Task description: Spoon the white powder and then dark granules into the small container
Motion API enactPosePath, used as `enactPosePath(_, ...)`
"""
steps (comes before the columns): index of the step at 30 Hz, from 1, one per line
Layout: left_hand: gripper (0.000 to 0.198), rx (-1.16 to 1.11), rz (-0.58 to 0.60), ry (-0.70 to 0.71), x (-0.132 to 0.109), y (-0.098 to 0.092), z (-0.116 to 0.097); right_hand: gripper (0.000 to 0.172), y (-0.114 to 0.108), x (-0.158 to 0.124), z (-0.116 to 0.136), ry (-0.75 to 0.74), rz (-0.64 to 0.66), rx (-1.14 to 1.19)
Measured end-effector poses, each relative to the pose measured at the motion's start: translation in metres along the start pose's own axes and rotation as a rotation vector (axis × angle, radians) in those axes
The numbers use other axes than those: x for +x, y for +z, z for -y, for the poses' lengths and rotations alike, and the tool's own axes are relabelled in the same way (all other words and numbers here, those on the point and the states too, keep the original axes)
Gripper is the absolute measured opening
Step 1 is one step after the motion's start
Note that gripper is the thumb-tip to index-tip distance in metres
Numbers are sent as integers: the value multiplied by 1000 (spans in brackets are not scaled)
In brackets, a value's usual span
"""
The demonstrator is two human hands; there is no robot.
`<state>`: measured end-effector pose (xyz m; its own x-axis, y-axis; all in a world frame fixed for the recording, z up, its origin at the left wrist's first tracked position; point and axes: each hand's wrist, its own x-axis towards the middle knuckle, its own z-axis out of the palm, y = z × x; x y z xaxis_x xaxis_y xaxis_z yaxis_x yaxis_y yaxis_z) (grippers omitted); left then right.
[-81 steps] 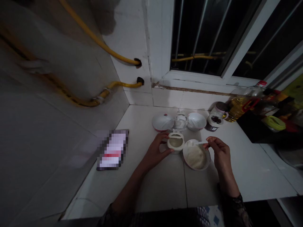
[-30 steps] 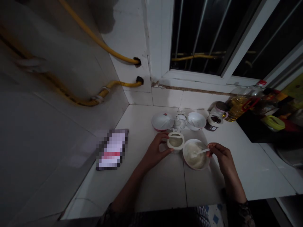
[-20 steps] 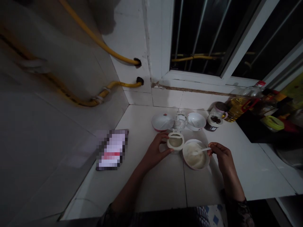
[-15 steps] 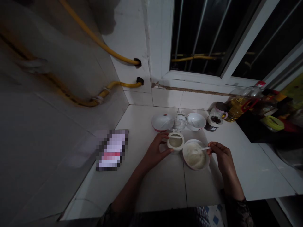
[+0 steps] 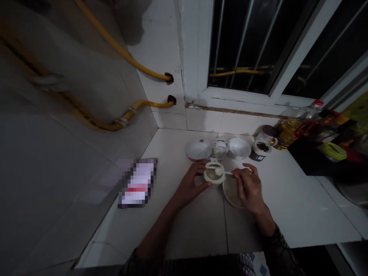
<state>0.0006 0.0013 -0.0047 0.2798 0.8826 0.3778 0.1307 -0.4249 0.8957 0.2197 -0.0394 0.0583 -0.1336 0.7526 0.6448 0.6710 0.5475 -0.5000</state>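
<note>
My left hand (image 5: 193, 182) grips a small jar with a cream-coloured rim (image 5: 207, 179) from its left side; its clear lid (image 5: 220, 145) is flipped back. In my right hand (image 5: 249, 188) is a white spoon (image 5: 229, 173), pinched by its handle. The spoon's bowl carries a white heap and sits over the jar's opening. Below my right hand stands a bowl of whitish powder (image 5: 230, 191), partly hidden by the fingers. How full the jar is I cannot tell.
Two white bowls, one on the left (image 5: 198, 150) and one on the right (image 5: 239, 148), stand behind the jar. A dark-labelled jar (image 5: 260, 151) and an oil bottle (image 5: 285, 133) are at back right. A blurred-out phone (image 5: 138, 184) leans at the left wall.
My right hand has moved left with the spoon, from the powder bowl to above the jar's opening. The spoon now bears a white heap. My left hand stays on the jar.
</note>
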Motion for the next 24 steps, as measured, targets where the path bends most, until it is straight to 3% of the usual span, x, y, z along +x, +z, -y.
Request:
enactPosePath(2, 38, 0, 1, -1, 0, 0, 1, 22, 2, -3, -1, -185, 106, -97)
enactPosePath(4, 39, -4, 4, 1, 0, 0, 2, 24, 1, -6, -3, -210, 111, -131)
enactPosePath(7, 39, -9, -1, 4, -1, 0, 2, 19, -8, -8, -5, -66, -20, -88)
enactPosePath(10, 38, -7, -6, -4, 0, 0, 1, 22, -26, -9, -8, 215, -99, 3)
enactPosePath(13, 38, -2, 5, -8, 0, 0, -1, 33, -49, -10, -12, 379, 9, 15)
enactPosePath(17, 38, -3, 12, -12, 0, -1, -1, 32, -73, -13, -19, 364, 179, -46)
enactPosePath(24, 38, -3, 9, -16, 0, 0, 1, 30, -66, -21, -19, 398, 404, 6)
